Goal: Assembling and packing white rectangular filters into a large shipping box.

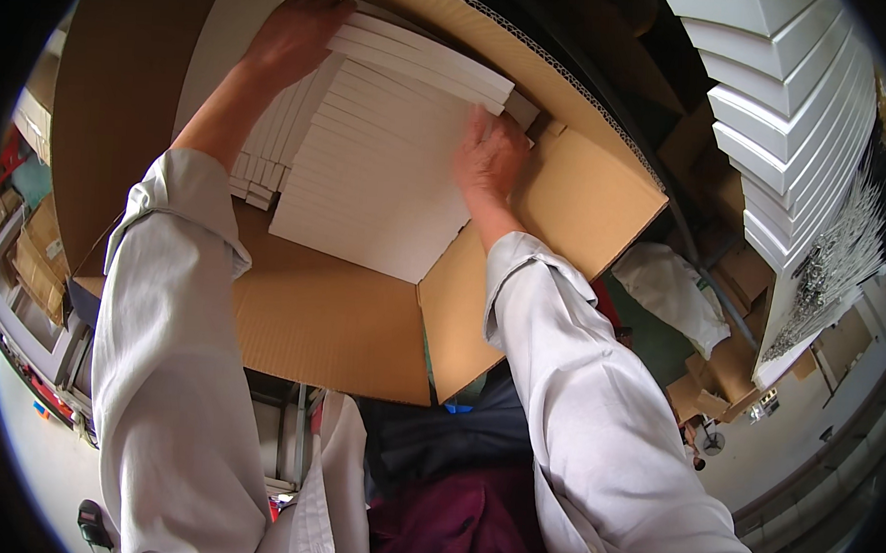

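Note:
An open cardboard box (pixel 331 311) stands in front of me with rows of flat white cartons (pixel 369 162) packed in it. Along its far side lies a small stack of long white cartons (pixel 424 57). My left hand (pixel 295 36) is closed over the left end of this stack, its fingertips partly hidden. At the right end, my right hand (pixel 492 157) grips the stack's near corner, slightly blurred. Narrower white cartons (pixel 275 133) stand on edge between my left forearm and the wide middle row.
A tall pile of white cartons (pixel 773 104) rises at the right, beside a bundle of thin silvery wire-like pieces (pixel 839 262). A pale plastic bag (pixel 673 294) lies below the box's right flap (pixel 577 198). Brown cardboard (pixel 44 246) is at the far left.

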### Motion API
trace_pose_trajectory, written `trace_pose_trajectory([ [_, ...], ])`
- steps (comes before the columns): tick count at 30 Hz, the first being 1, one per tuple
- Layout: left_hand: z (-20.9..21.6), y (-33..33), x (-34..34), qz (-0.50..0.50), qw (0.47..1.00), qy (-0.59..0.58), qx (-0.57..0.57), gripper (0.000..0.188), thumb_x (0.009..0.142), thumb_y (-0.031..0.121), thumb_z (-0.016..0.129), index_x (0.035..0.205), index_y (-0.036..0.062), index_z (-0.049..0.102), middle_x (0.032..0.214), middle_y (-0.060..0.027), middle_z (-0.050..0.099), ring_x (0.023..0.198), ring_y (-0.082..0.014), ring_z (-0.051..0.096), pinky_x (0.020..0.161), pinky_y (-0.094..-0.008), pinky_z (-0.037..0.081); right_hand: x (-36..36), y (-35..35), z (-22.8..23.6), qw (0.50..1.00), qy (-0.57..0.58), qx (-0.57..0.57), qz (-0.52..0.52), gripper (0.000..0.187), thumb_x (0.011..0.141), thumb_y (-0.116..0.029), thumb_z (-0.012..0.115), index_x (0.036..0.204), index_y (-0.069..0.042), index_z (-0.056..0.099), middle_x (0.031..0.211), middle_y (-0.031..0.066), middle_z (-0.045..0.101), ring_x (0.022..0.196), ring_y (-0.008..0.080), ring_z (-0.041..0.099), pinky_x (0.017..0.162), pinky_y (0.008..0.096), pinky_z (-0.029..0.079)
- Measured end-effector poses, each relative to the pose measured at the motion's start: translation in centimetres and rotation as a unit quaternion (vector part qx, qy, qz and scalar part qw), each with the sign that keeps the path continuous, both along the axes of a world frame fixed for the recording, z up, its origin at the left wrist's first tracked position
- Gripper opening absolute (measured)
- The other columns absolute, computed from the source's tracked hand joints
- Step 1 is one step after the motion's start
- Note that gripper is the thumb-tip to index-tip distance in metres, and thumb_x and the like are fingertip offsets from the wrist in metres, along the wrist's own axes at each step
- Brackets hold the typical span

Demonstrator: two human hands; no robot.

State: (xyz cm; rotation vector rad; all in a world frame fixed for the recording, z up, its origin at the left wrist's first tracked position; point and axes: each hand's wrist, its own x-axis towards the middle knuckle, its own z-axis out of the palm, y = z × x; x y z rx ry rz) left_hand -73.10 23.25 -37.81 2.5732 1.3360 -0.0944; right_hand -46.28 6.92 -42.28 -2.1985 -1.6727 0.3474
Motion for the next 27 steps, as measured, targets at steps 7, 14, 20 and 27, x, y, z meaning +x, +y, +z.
trace_pose_trajectory([
  [7, -1.7, -0.3, 0.4, -0.028, 0.995, -0.008, 0.095, 0.06, 0.072, 0.001, 0.073, 0.129, 0.0046, 0.057, 0.131, -0.0164, 0.059, 0.128, -0.0356, 0.051, 0.111, -0.0449, 0.042, 0.1, 0.3, -0.2, 0.986, -0.024, -0.128, -0.108, 0.04, 0.098, -0.038, 0.058, 0.086, -0.002, 0.07, 0.095, 0.0207, 0.069, 0.095, 0.0405, 0.061, 0.083, 0.0513, 0.047],
  [14, -2.1, 0.1, 2.0, -0.016, 0.999, 0.009, 0.027, 0.06, 0.073, -0.002, 0.07, 0.131, 0.0047, 0.057, 0.133, -0.0174, 0.058, 0.131, -0.0362, 0.05, 0.114, -0.045, 0.04, 0.2, 0.6, -0.8, 0.98, 0.055, -0.044, -0.186, 0.037, 0.094, -0.039, 0.064, 0.097, -0.002, 0.065, 0.097, 0.0182, 0.071, 0.097, 0.0394, 0.062, 0.084, 0.0494, 0.049],
  [20, -3.1, -0.9, 2.8, 0.024, 0.998, 0.026, 0.056, 0.057, 0.076, -0.002, 0.067, 0.132, 0.0048, 0.057, 0.139, -0.0167, 0.055, 0.133, -0.037, 0.048, 0.115, -0.0443, 0.039, 0.3, 1.1, 0.2, 0.959, 0.105, -0.1, -0.242, 0.038, 0.092, -0.033, 0.069, 0.109, -0.001, 0.058, 0.105, 0.0181, 0.066, 0.098, 0.0392, 0.062, 0.084, 0.048, 0.05],
  [27, -4.3, -1.3, 3.3, 0.047, 0.997, 0.034, 0.047, 0.051, 0.08, 0.0, 0.063, 0.131, 0.0038, 0.056, 0.14, -0.018, 0.053, 0.136, -0.0374, 0.045, 0.117, -0.0444, 0.037, -0.2, 1.4, 2.9, 0.973, 0.079, -0.13, -0.176, 0.049, 0.093, -0.03, 0.067, 0.129, -0.001, 0.05, 0.12, 0.023, 0.056, 0.101, 0.0383, 0.063, 0.084, 0.0462, 0.053],
])
